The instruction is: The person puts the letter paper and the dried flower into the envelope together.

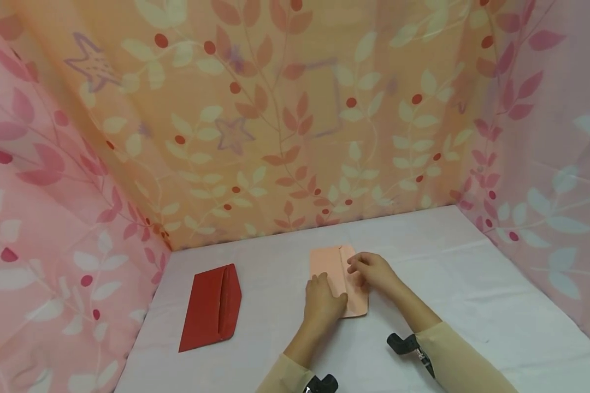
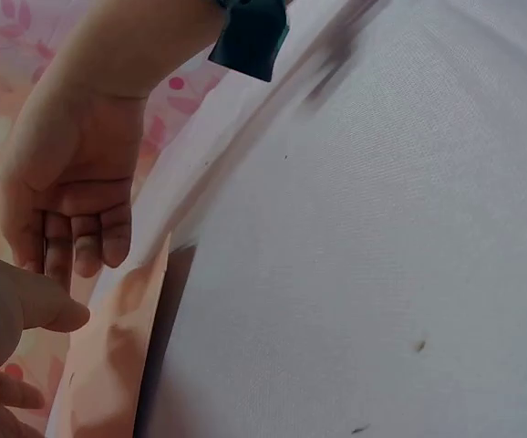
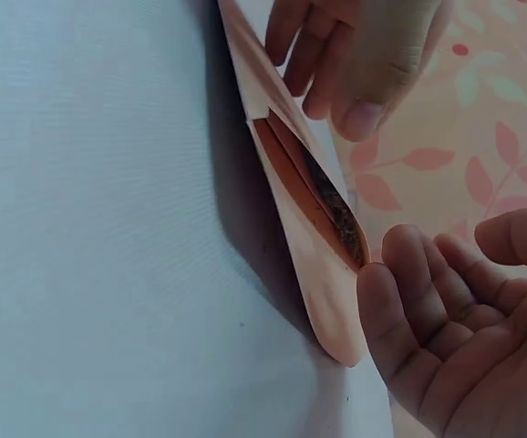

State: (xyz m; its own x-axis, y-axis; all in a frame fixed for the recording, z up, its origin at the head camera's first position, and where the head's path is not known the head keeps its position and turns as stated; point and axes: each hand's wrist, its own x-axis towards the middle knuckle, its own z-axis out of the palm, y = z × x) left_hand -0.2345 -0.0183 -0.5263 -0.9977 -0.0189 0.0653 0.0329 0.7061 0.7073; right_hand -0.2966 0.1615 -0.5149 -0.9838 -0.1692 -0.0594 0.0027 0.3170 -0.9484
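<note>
A pale pink envelope (image 1: 323,260) lies on the white table with its flap (image 1: 357,304) opened out to the right. My left hand (image 1: 322,303) rests on the envelope's near left part, fingers extended and thumb apart. Over the flap side is my right hand (image 1: 375,270), fingers loosely bent and nothing gripped between them. The right wrist view shows the envelope mouth (image 3: 304,169) gaping, with a dark speckled patch (image 3: 335,208) inside. There the right fingertips (image 3: 379,285) sit right at the flap's edge.
To the left, a red envelope (image 1: 204,311) lies on the white tablecloth (image 1: 270,338) with its flap opened out to the right. Leaf-patterned curtains (image 1: 285,109) enclose the table's back and sides. Black wrist devices (image 1: 402,344) are worn at the beige sleeves (image 1: 464,357).
</note>
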